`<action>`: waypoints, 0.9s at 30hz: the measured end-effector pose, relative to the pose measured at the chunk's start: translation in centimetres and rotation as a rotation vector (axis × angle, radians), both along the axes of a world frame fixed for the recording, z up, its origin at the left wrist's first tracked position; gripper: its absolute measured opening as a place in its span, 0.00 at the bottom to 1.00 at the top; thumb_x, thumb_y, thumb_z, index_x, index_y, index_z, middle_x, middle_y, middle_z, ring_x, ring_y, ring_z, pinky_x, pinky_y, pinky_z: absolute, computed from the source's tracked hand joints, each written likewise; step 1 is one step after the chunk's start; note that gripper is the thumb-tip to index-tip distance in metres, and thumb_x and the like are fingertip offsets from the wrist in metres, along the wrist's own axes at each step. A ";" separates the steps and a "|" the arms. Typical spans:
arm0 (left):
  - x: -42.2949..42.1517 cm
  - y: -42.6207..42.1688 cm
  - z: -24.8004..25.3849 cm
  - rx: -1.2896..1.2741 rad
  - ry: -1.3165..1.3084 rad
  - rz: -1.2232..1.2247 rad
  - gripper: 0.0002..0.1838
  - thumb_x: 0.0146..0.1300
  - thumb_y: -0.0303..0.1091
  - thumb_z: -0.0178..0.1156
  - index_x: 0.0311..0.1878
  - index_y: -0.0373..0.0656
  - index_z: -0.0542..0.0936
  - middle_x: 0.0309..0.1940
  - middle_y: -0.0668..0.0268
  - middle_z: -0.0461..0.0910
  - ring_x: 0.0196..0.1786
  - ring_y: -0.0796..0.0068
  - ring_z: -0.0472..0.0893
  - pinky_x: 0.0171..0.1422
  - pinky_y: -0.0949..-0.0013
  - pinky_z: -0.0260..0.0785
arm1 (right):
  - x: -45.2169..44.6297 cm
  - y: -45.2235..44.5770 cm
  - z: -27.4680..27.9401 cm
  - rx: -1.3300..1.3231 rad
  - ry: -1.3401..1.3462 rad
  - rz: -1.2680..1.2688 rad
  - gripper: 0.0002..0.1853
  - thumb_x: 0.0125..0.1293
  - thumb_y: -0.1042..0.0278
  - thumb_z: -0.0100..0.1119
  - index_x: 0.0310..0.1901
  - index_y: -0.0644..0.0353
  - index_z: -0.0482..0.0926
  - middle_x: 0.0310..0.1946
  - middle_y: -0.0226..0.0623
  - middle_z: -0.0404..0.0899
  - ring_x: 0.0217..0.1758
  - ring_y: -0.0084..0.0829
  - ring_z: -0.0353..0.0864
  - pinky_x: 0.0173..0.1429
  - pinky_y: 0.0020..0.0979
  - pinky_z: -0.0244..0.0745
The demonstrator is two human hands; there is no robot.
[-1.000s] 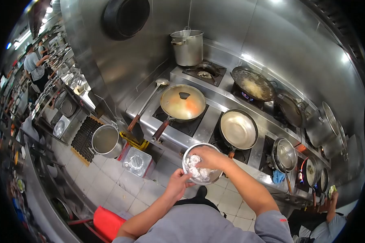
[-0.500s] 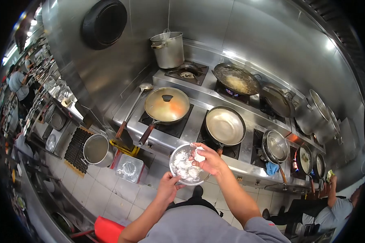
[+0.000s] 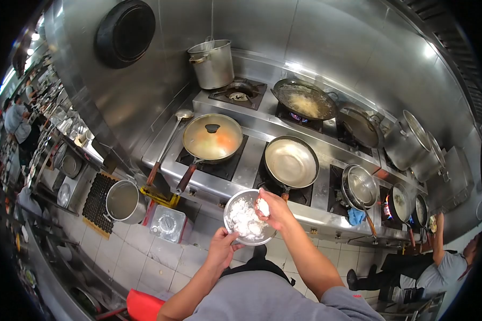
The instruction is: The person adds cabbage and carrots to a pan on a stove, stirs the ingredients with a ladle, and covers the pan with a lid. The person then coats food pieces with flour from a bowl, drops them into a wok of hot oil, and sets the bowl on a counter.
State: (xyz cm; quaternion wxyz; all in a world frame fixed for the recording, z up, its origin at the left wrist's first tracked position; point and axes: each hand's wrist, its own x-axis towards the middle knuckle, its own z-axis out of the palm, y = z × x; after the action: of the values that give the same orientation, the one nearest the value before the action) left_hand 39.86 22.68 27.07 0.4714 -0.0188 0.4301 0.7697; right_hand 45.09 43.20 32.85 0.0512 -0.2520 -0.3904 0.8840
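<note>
A round metal bowl [image 3: 269, 233] with white flour-like powder [image 3: 246, 216] in it is held in front of my body. My left hand [image 3: 223, 245] grips its lower left rim, thumb on the edge. Over the bowl's right side, my right hand [image 3: 276, 211] is closed around a small lump coated in white powder [image 3: 262, 207]. What lies under the coating cannot be made out. Just beyond the bowl, on the stove, sits a bare frying pan [image 3: 290, 160].
A lidded pan [image 3: 212, 137] with orange contents stands on the stove, a ladle [image 3: 166, 144] beside it. Food bubbles in a wok [image 3: 305, 100] over flame at the back. A pot [image 3: 124, 201] is at left. A co-worker [image 3: 450, 275] reaches toward pans at right.
My view has shifted slightly, so the stove appears a little further left. My right fingers have turned around the powdered lump over the bowl. The co-worker's hand has moved nearer the small pans.
</note>
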 end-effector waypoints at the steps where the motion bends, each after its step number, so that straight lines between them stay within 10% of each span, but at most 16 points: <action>1: 0.0 0.1 0.0 0.001 0.001 -0.003 0.07 0.63 0.24 0.55 0.39 0.45 0.68 0.42 0.64 0.77 0.44 0.71 0.79 0.44 0.61 0.78 | 0.0 -0.4 0.6 -0.012 -0.044 -0.074 0.12 0.68 0.57 0.56 0.41 0.57 0.71 0.30 0.34 0.75 0.25 0.27 0.73 0.24 0.24 0.62; 3: -0.1 0.4 -0.1 -0.008 -0.001 0.002 0.07 0.63 0.24 0.55 0.39 0.45 0.68 0.42 0.64 0.77 0.44 0.70 0.79 0.44 0.61 0.77 | 0.2 -0.3 0.7 -0.024 -0.088 -0.151 0.12 0.67 0.59 0.57 0.45 0.58 0.72 0.31 0.35 0.76 0.28 0.28 0.75 0.28 0.26 0.67; 10: 0.0 2.7 2.0 -0.031 -0.006 0.000 0.07 0.62 0.23 0.56 0.39 0.45 0.68 0.41 0.63 0.77 0.44 0.69 0.79 0.43 0.60 0.77 | 2.4 1.4 2.8 1.274 -0.145 0.197 0.27 0.51 0.70 0.64 0.55 0.63 0.69 0.48 0.53 0.74 0.54 0.44 0.75 0.59 0.35 0.68; 21: -1.2 12.5 2.7 0.036 -0.034 0.036 0.07 0.61 0.22 0.55 0.41 0.44 0.70 0.42 0.60 0.78 0.42 0.66 0.82 0.37 0.64 0.82 | 0.8 20.4 5.9 1.009 0.111 -0.004 0.21 0.57 0.81 0.62 0.52 0.59 0.70 0.42 0.30 0.76 0.45 0.22 0.75 0.50 0.25 0.72; 27: -0.5 16.1 4.5 -0.025 -0.047 0.204 0.07 0.62 0.22 0.54 0.40 0.46 0.70 0.42 0.61 0.78 0.42 0.68 0.81 0.39 0.62 0.80 | -2.6 41.6 6.6 1.481 -0.131 -0.377 0.17 0.49 0.72 0.67 0.42 0.61 0.75 0.36 0.37 0.80 0.38 0.25 0.78 0.44 0.29 0.74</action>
State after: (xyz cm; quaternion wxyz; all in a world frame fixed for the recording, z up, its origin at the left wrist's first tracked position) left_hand 39.37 38.79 31.54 0.4001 -0.0867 0.4245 0.8076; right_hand 42.50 84.81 39.47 0.3334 -0.2659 -0.8335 0.3513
